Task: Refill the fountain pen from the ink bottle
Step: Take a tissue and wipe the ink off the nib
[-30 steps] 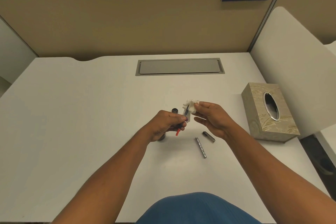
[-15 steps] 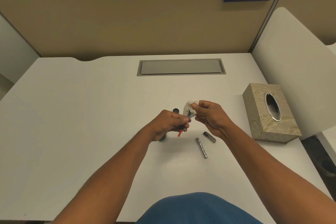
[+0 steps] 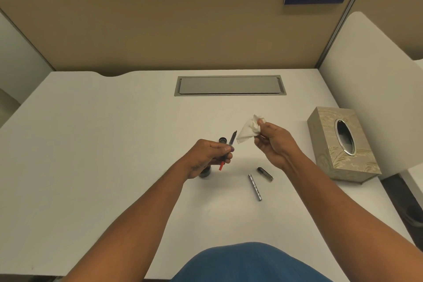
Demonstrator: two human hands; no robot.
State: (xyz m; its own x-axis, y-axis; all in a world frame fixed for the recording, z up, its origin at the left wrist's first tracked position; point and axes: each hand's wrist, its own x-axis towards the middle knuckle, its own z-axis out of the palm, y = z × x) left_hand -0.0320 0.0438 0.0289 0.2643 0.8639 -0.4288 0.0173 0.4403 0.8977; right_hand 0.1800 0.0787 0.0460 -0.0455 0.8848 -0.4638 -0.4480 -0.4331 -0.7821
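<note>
Pinching a slim fountain pen section (image 3: 231,142) with a dark nib at its far tip and a red converter knob at its near end, the left hand (image 3: 207,158) grips it between thumb and fingertips above the white desk (image 3: 103,144). The pen section tilts, its nib angled up and away from the hand toward the right, apart from anything else.

Just right of that nib, the right hand (image 3: 275,144) is raised and closed on a crumpled white tissue (image 3: 248,131), which is bunched between thumb and forefinger; a loose corner of it hangs toward the nib without touching it.

Under the left hand, partly hidden by the palm, stands a small dark ink bottle (image 3: 205,173). Just beyond the left knuckles a round black cap (image 3: 222,140) sits on the desk.

Below the right hand, between the two wrists, lie two loose pen parts: a short dark pen cap with a metal clip (image 3: 265,174) and, nearer the person, a slim silver barrel (image 3: 255,187), the two apart from each other.

Well to the right of the right hand rests a beige patterned tissue box with an oval metal-rimmed opening (image 3: 343,144).
</note>
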